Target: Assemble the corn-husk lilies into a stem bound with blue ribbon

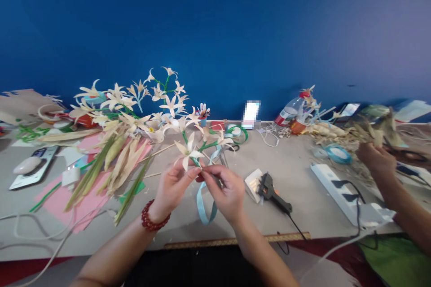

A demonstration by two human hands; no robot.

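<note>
Our left hand (pixel 178 184) and right hand (pixel 226 189) meet low over the near part of the surface (pixel 269 154), fingers pinched narrow on the stem base of a cream-petalled flower spray (pixel 189 151). A light blue ribbon (pixel 202 204) loops down beneath our hands. Just right of them lies a black glue gun (pixel 271 190); pink paper (pixel 76 199) and dried corn husks (pixel 125 161) lie to the left.

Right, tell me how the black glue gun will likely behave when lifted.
The glue gun should stay stiff, as its body looks like rigid plastic. Its thin black cord, trailing toward the table's front edge, will probably flex and might tug at the grip.
</note>
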